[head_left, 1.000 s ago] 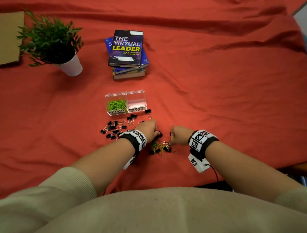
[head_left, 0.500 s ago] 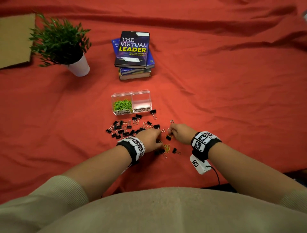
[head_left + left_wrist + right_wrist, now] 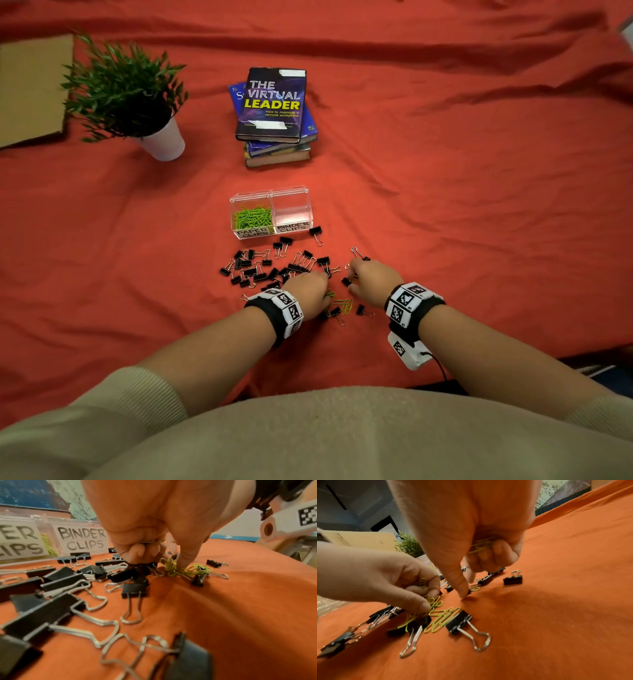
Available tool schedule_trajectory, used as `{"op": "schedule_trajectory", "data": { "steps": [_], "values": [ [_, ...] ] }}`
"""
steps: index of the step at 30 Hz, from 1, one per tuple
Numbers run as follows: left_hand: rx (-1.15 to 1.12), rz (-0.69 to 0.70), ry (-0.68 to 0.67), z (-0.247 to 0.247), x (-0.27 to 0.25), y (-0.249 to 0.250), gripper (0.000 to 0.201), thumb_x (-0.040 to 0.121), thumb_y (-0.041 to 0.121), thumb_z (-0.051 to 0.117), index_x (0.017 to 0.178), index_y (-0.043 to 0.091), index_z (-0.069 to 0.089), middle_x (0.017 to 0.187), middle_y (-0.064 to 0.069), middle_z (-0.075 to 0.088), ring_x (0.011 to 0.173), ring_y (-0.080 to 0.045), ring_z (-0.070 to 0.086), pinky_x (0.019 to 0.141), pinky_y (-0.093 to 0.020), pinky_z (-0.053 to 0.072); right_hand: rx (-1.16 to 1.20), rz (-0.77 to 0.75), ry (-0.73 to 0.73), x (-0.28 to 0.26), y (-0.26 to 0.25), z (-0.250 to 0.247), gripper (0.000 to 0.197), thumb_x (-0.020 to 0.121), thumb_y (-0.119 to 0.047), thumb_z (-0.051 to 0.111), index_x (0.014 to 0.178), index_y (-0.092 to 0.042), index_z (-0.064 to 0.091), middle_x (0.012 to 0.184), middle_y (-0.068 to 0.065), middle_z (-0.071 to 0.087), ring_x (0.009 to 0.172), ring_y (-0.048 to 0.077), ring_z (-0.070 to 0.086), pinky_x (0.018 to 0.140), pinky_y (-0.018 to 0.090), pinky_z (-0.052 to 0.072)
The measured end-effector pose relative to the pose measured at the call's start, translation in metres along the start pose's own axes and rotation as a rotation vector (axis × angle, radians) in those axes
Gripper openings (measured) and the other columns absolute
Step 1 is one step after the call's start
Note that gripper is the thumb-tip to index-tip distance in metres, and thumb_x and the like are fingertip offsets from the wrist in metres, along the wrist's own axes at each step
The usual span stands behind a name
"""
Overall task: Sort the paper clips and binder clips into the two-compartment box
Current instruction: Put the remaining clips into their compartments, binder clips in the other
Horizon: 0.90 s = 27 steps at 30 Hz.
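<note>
Both hands down in the mixed heap on the red cloth (image 3: 445, 212), just in front of the two-compartment box (image 3: 270, 214). Left hand (image 3: 308, 291) curled, green paper clips (image 3: 436, 618) tucked in the palm, thumb and forefinger pinching at more of them in the small tangle on the cloth. Right hand (image 3: 371, 279) also curled round a few paper clips against the palm, thumb and forefinger reaching down to one more lying by a black clip. So each grip mostly closed and already loaded, only the pinching fingers free.

Left compartment, labelled PAPER CLIPS, already holding a green pile; right one, labelled BINDER CLIPS, looking empty. Binder clips (image 3: 260, 267) scattered between box and hands, a few mixed into the paper-clip tangle.

Likely handling: paper clips light, thin, springy, apt to hook into each other and into the binder clips' wire handles, so best pinched flat across the loops and lifted slowly to shake off hangers-on. Loose hold in the palm probably a risk of dropping some on the way. Binder clips stiffer and heavier, easy to take by the black body or the wire handles.
</note>
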<state>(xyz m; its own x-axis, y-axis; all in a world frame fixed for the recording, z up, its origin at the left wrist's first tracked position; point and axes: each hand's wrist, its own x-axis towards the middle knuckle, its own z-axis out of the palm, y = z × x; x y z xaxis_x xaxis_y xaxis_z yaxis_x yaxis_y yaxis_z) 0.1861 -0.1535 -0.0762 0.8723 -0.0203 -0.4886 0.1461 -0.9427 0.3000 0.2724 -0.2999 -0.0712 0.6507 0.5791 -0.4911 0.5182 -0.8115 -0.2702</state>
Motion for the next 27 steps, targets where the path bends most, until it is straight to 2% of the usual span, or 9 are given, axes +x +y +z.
{"op": "schedule_trajectory", "data": {
  "steps": [2, 5, 8, 12, 14, 16, 20, 24, 27],
  "values": [
    [-0.107, -0.015, -0.002, 0.001, -0.001, -0.001, 0.019, 0.089, 0.025, 0.052, 0.099, 0.009, 0.052, 0.103, -0.011, 0.060, 0.096, -0.030, 0.060, 0.081, -0.040, 0.051, -0.041, -0.041, 0.003, -0.002, -0.002, 0.003, 0.030, 0.085, -0.027, 0.057, 0.112, -0.017, 0.049, 0.100, 0.010, 0.065, 0.093, 0.032, 0.062, 0.067, 0.035, 0.046],
    [-0.309, -0.039, 0.044, -0.005, -0.003, -0.002, 0.008, 0.087, 0.018, 0.051, 0.085, 0.011, 0.054, 0.084, -0.007, 0.059, 0.076, -0.024, 0.056, 0.070, -0.035, 0.046, -0.064, -0.066, -0.006, -0.002, -0.001, 0.004, 0.030, 0.089, -0.029, 0.053, 0.115, -0.015, 0.048, 0.101, 0.012, 0.065, 0.092, 0.033, 0.063, 0.070, 0.037, 0.049],
    [-0.439, -0.057, 0.097, -0.016, -0.005, -0.006, 0.011, 0.087, 0.013, 0.048, 0.076, 0.011, 0.050, 0.071, -0.008, 0.051, 0.063, -0.021, 0.046, 0.063, -0.038, 0.044, 0.077, -0.021, 0.005, 0.002, 0.001, 0.001, 0.027, 0.090, -0.033, 0.052, 0.109, -0.014, 0.053, 0.101, 0.011, 0.066, 0.094, 0.031, 0.062, 0.075, 0.037, 0.051],
    [-0.501, -0.133, 0.101, -0.025, -0.003, -0.014, 0.009, 0.092, 0.020, 0.046, 0.085, 0.015, 0.044, 0.071, 0.001, 0.050, 0.061, -0.016, 0.045, 0.055, -0.030, 0.036, 0.221, 0.040, 0.058, 0.009, 0.004, -0.012, 0.026, 0.091, -0.033, 0.054, 0.107, -0.014, 0.056, 0.099, 0.008, 0.065, 0.096, 0.028, 0.061, 0.069, 0.030, 0.041],
    [-0.549, -0.131, 0.106, -0.029, -0.002, -0.016, 0.007, 0.092, 0.018, 0.046, 0.086, 0.015, 0.044, 0.069, 0.002, 0.048, 0.058, -0.014, 0.043, 0.052, -0.028, 0.034, 0.184, 0.053, 0.106, 0.010, 0.005, -0.018, 0.032, 0.092, -0.034, 0.053, 0.117, -0.015, 0.054, 0.106, 0.007, 0.065, 0.100, 0.028, 0.062, 0.072, 0.031, 0.042],
    [-0.572, -0.117, 0.095, -0.030, -0.003, -0.018, 0.003, 0.093, 0.015, 0.044, 0.091, 0.015, 0.045, 0.069, 0.003, 0.047, 0.056, -0.012, 0.040, 0.051, -0.026, 0.033, 0.113, 0.015, 0.126, 0.009, 0.004, -0.018, 0.030, 0.092, -0.033, 0.052, 0.118, -0.018, 0.053, 0.107, 0.006, 0.066, 0.100, 0.028, 0.063, 0.072, 0.031, 0.045],
    [-0.560, -0.155, 0.065, -0.030, -0.002, -0.019, 0.017, 0.095, 0.012, 0.037, 0.103, 0.013, 0.052, 0.072, 0.002, 0.051, 0.051, -0.011, 0.039, 0.047, -0.026, 0.028, -0.078, -0.081, 0.027, 0.005, 0.000, -0.005, 0.022, 0.091, -0.028, 0.050, 0.109, -0.017, 0.056, 0.105, 0.007, 0.067, 0.097, 0.028, 0.063, 0.074, 0.035, 0.050],
    [-0.515, -0.143, -0.002, -0.032, -0.003, -0.018, 0.027, 0.094, 0.010, 0.034, 0.104, 0.013, 0.059, 0.063, 0.003, 0.049, 0.047, -0.010, 0.038, 0.044, -0.023, 0.027, -0.141, -0.088, 0.028, 0.002, -0.003, 0.007, 0.024, 0.093, -0.028, 0.046, 0.108, -0.010, 0.051, 0.103, 0.012, 0.065, 0.094, 0.033, 0.063, 0.072, 0.038, 0.049],
    [-0.515, -0.111, -0.058, -0.031, -0.003, -0.015, 0.030, 0.094, 0.007, 0.033, 0.103, 0.010, 0.062, 0.076, -0.002, 0.057, 0.048, -0.009, 0.040, 0.044, -0.021, 0.030, -0.095, -0.096, 0.010, -0.001, -0.005, 0.012, 0.022, 0.095, -0.024, 0.042, 0.105, -0.007, 0.051, 0.097, 0.013, 0.065, 0.090, 0.034, 0.063, 0.070, 0.038, 0.048]
  ]
}}
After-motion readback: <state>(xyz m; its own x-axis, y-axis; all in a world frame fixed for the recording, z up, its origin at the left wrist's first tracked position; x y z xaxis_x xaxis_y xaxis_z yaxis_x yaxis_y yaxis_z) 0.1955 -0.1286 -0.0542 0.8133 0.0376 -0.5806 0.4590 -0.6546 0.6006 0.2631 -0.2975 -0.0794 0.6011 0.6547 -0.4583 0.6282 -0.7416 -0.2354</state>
